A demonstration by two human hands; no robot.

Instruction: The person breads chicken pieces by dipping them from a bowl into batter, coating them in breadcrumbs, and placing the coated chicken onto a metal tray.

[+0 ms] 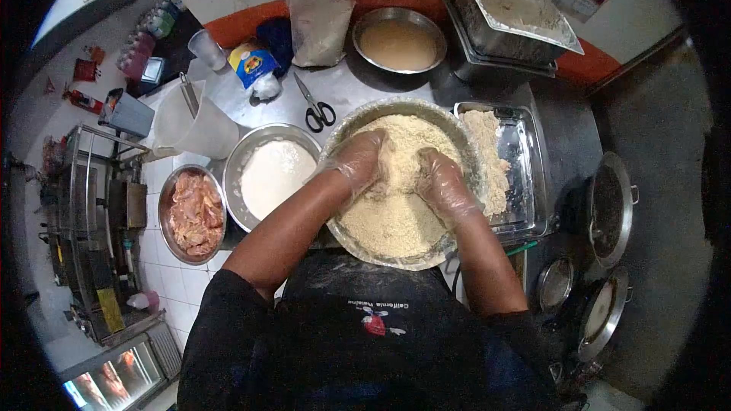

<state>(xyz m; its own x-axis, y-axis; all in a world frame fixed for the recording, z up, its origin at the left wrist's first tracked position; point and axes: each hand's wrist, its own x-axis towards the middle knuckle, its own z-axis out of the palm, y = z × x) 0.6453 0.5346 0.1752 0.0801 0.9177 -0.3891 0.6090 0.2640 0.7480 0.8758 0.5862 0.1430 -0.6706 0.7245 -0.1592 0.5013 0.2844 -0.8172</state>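
Observation:
A large metal bowl [470, 123] in front of me holds pale yellow, crumbly flour [390, 227]. My left hand [359, 158], in a clear plastic glove, is in the flour at the bowl's left side, its fingers curled and partly buried. Opposite it, my right hand [445, 183], gloved too, has its fingers curled into the heap from the right. Flour lies between the two hands; whether anything else is within it is hidden. Left of the bowl stands a metal bowl of white powder [276, 175]. Coated pieces [487, 156] lie in a metal tray [531, 175] at the right.
Raw meat [196, 213] fills a bowl at the left, near a plastic jug [194, 125]. Scissors [314, 106], a bag [320, 30], a bowl of cloudy liquid [398, 44] and stacked metal pans [502, 38] stand behind. Round pans [611, 209] sit at the far right.

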